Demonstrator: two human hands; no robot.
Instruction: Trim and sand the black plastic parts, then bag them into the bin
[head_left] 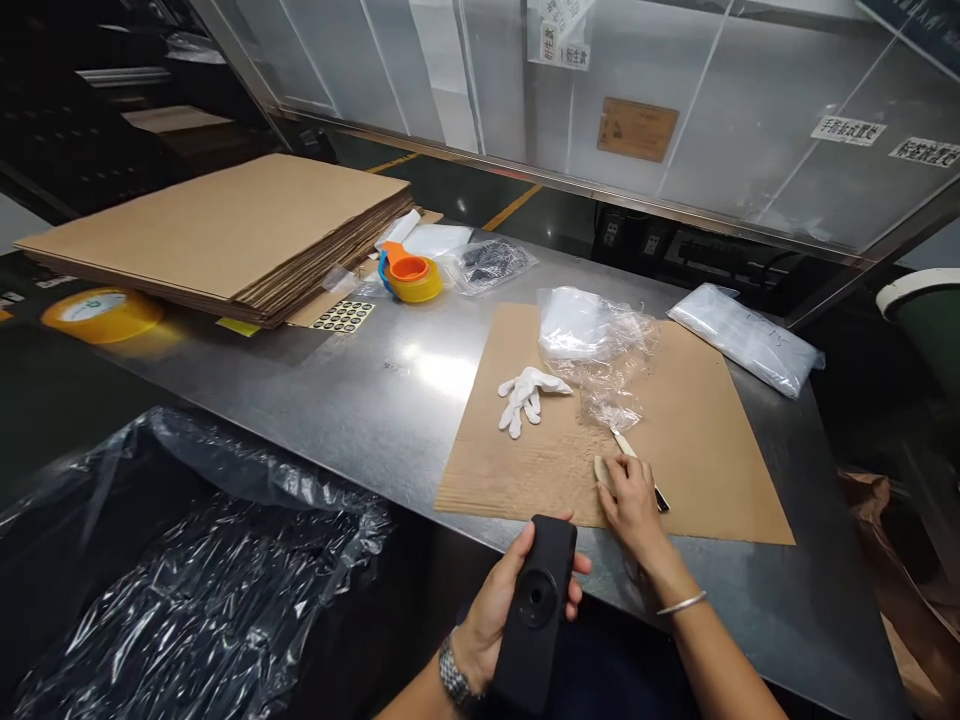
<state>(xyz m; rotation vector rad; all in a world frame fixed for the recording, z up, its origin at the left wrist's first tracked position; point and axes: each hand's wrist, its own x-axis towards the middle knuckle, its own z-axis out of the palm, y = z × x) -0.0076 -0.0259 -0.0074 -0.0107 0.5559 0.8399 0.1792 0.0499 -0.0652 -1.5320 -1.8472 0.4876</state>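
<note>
My left hand (499,595) is wrapped round a long black block-shaped object (541,570) with a round recess and a hole in its face. It is held up at the table's front edge. My right hand (631,498) is lower on the cardboard sheet (694,440), its fingers closed on a small beige rounded piece (602,470). Beneath or beside those fingers lies a slim white-handled knife (625,443) with a dark end, partly hidden by the hand. A white glove (529,395) and crumpled clear plastic bags (585,330) rest on the cardboard farther away.
A stack of cardboard sheets (247,225) fills the left of the metal table (360,400). Near it are an orange tape dispenser (410,275), a yellow tape roll (101,312) and a sticker sheet (343,316). Packed plastic bags (746,335) lie right; a black-lined bin (202,590) stands front left.
</note>
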